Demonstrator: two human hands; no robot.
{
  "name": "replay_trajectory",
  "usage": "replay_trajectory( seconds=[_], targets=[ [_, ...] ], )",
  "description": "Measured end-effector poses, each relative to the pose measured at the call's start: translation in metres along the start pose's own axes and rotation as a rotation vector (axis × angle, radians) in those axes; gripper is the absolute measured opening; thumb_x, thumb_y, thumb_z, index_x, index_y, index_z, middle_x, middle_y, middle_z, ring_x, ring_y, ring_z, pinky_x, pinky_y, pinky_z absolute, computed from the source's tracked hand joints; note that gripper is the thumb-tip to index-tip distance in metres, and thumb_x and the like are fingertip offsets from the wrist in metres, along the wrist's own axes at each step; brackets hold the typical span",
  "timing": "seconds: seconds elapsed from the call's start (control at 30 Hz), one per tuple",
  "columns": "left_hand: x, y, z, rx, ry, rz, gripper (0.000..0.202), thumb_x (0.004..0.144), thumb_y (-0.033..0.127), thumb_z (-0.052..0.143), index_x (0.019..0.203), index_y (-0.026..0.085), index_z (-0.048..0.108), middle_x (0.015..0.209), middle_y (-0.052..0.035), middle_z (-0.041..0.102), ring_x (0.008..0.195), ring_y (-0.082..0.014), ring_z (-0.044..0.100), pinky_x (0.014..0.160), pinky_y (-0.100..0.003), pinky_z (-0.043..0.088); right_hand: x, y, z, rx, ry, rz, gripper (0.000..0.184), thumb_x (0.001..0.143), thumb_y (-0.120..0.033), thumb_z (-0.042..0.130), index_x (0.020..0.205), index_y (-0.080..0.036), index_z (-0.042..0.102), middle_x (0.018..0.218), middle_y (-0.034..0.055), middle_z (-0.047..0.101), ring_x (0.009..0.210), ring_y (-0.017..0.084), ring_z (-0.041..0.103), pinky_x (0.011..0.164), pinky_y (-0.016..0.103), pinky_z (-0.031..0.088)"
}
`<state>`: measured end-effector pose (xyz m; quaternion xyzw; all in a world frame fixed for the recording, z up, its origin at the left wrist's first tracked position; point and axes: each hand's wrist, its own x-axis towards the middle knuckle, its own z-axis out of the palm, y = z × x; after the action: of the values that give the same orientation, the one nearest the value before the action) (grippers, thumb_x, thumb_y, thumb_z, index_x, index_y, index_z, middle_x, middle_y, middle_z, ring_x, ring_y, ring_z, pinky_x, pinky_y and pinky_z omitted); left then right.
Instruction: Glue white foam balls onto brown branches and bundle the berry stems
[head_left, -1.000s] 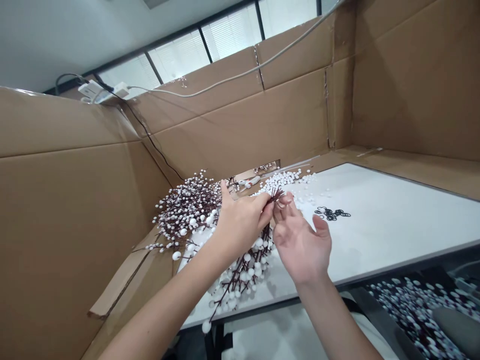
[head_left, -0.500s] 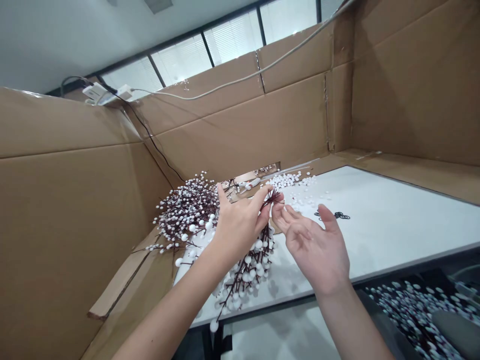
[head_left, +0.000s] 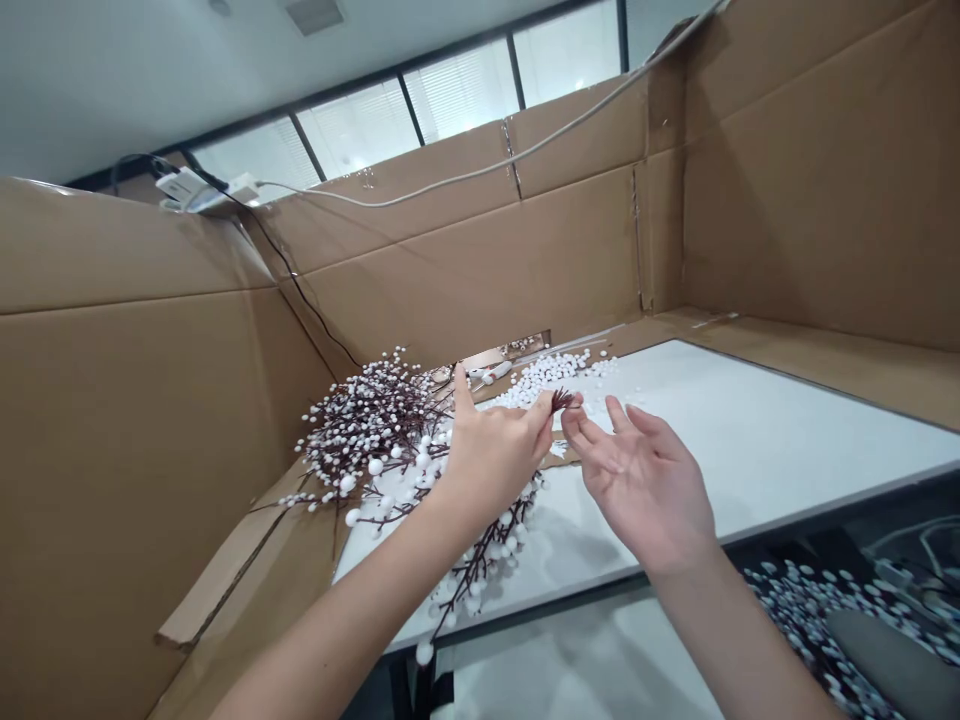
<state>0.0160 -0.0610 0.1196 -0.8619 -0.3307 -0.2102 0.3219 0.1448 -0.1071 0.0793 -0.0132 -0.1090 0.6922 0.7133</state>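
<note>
My left hand (head_left: 499,445) is closed around a bunch of brown artificial berry stems, pinching it close to the cut ends (head_left: 561,399). The white-berried branches (head_left: 486,562) hang down below that hand, over the near edge of the white board. Palm up and fingers spread, my right hand (head_left: 649,490) has its fingertips at the stem ends. Whether those fingertips grip anything I cannot make out.
A large pile of white-berried sprigs (head_left: 367,415) lies at the left. Loose white beads (head_left: 551,372) are scattered at the back, beside a white-handled tool (head_left: 491,373). Cardboard walls (head_left: 450,270) surround the white board (head_left: 750,430). More berries (head_left: 810,610) show at lower right.
Both hands have shifted slightly to the right in the picture, carrying the bunch along. My right hand now covers the small black rings that lay visible on the board.
</note>
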Motion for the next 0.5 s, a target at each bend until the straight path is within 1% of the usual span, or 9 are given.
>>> replay_trajectory(
  seconds=[0.13,0.3,0.4,0.5],
  targets=[
    [0.000,0.006,0.002,0.026,0.008,-0.008,0.034,0.088,0.026,0.032,0.111,0.019,0.055,0.063,-0.0006,0.069,0.054,-0.0154,0.062,0.100,-0.062,0.012,-0.003,0.005,-0.007,0.015,-0.045,-0.114,0.018,0.075,-0.016,0.048,0.090,-0.023,0.045,0.108,0.0106,0.053,0.096,0.018,0.057,0.045,0.017,0.046],
    [0.004,0.010,0.004,0.071,-0.010,-0.018,0.033,0.087,0.026,0.034,0.111,0.019,0.055,0.058,-0.0007,0.067,0.052,-0.0164,0.061,0.098,-0.062,0.014,-0.004,0.009,-0.014,0.044,-0.124,-0.191,0.026,0.074,-0.016,0.048,0.096,-0.028,0.044,0.117,0.0122,0.051,0.106,0.020,0.053,0.057,0.023,0.048],
    [0.008,0.011,0.005,0.094,-0.053,-0.049,0.033,0.086,0.027,0.033,0.109,0.019,0.055,0.055,-0.0012,0.066,0.053,-0.0178,0.062,0.097,-0.062,0.017,-0.003,0.015,-0.016,0.016,-0.157,-0.250,0.032,0.074,-0.015,0.046,0.101,-0.031,0.043,0.120,0.0110,0.051,0.112,0.019,0.050,0.062,0.027,0.048],
    [0.012,0.013,0.003,0.087,-0.118,-0.099,0.030,0.086,0.027,0.033,0.101,0.018,0.057,0.057,-0.0019,0.066,0.055,-0.0184,0.063,0.097,-0.062,0.017,-0.002,0.023,-0.016,-0.018,-0.177,-0.324,0.033,0.075,-0.016,0.046,0.104,-0.031,0.044,0.123,0.0096,0.051,0.115,0.019,0.048,0.068,0.030,0.047]
  ],
)
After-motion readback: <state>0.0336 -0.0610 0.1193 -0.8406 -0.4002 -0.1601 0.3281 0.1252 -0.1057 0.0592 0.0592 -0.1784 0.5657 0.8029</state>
